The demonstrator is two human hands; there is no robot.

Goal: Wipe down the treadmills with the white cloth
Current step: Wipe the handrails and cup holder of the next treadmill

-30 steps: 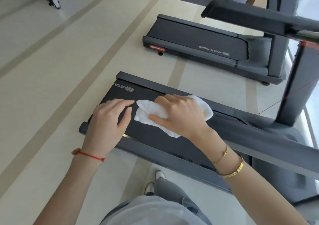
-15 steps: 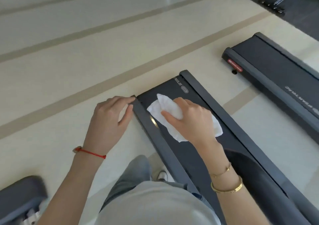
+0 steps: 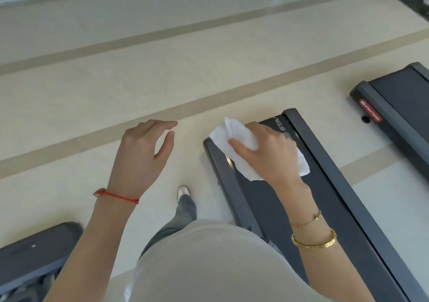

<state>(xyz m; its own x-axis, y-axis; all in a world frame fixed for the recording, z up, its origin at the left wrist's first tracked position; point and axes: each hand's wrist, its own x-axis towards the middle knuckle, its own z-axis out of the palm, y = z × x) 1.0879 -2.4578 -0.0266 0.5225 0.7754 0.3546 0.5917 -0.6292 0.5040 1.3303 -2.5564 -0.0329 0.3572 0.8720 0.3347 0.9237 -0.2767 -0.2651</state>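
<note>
A dark grey treadmill (image 3: pixel 329 199) runs from the lower right toward the middle of the head view, its rear end near the centre. My right hand (image 3: pixel 271 153) presses a crumpled white cloth (image 3: pixel 239 137) onto the belt at that rear end; the cloth hangs slightly over the end edge. My left hand (image 3: pixel 141 155) hovers over the bare floor left of the treadmill, fingers apart, holding nothing. It has a red string at the wrist; the right wrist has gold bracelets.
A second treadmill (image 3: pixel 394 107) with a red label lies at the right edge. Another dark machine part (image 3: pixel 34 253) sits at the lower left. The beige floor has tan stripes. My foot (image 3: pixel 183 192) stands between my hands.
My left hand has come off the treadmill's rear corner and now hangs over the floor. My right hand has slid the cloth toward the rear end. The view has swung left.
</note>
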